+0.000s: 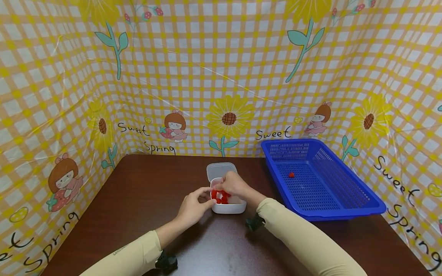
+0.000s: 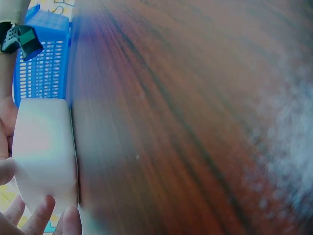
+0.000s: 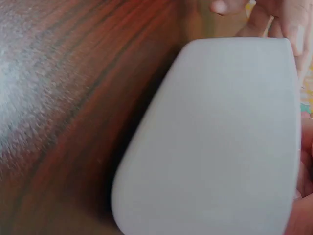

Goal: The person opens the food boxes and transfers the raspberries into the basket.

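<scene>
A white lidded box [image 1: 228,209] stands on the dark wooden table, its translucent lid [image 1: 221,170] folded back on the far side. Several small red pieces [image 1: 223,200] lie inside, mostly along the left part. My left hand [image 1: 193,205] grips the box's left side, thumb at the near rim and fingers around the wall. From the right, my right hand [image 1: 235,184] reaches over the box with curled fingers, fingertips down among the red pieces; I cannot tell whether it pinches one. In the right wrist view the white box wall [image 3: 215,137] hides most of its contents.
A blue plastic basket [image 1: 276,188] with slotted walls stands to the right of the box. One small red piece [image 1: 291,174] lies on its floor. A checked, flower-printed cloth [image 1: 193,76] hangs behind and on both sides of the table [image 1: 145,191].
</scene>
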Demonstrator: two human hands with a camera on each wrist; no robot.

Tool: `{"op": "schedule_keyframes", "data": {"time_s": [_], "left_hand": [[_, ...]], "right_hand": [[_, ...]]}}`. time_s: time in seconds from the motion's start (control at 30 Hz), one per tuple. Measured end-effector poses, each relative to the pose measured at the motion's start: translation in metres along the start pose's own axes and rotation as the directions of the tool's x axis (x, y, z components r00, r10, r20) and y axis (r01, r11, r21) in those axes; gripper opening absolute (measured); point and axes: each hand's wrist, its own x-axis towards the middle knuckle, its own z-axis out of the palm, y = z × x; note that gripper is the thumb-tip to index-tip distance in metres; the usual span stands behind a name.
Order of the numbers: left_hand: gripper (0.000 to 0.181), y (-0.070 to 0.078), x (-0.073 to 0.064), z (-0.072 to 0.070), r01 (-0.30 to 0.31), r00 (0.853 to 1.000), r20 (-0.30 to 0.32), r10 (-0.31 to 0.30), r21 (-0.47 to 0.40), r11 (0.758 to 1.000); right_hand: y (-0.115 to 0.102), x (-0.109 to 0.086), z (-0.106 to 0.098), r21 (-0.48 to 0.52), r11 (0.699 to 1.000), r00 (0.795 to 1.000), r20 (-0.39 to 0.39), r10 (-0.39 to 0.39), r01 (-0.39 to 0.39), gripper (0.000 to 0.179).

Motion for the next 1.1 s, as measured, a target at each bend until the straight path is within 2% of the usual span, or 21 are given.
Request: {"op": "schedule_keyframes", "data": {"time_s": [0.33,0.6,0.9,1.1], "left_hand": [[0.043,-0.001,0.001,0.001,0.006,1.000,-0.002,-0.006,-0.011,1.000],[0.042,0.001,0.001,0.000,0.009,1.000,0.007,-0.009,-0.018,1.000],[0.042,0.001,0.001,0.000,0.008,1.000,0.007,-0.008,-0.025,1.000],[0.042,-0.001,0.001,0.001,0.007,1.000,0.002,-0.007,-0.023,1.000]], "right_hand": [[-0.008,0.000,-0.024,0.055,0.998,1.000,-0.011,-0.002,0.003,0.052],[-0.008,-0.001,-0.050,0.060,0.998,1.000,-0.030,-0.003,0.004,0.027],[-0.004,0.002,-0.081,0.085,0.996,0.999,-0.049,0.018,-0.014,0.024],[0.002,0.003,-0.101,0.086,0.996,0.997,-0.078,0.028,-0.021,0.028]]}}
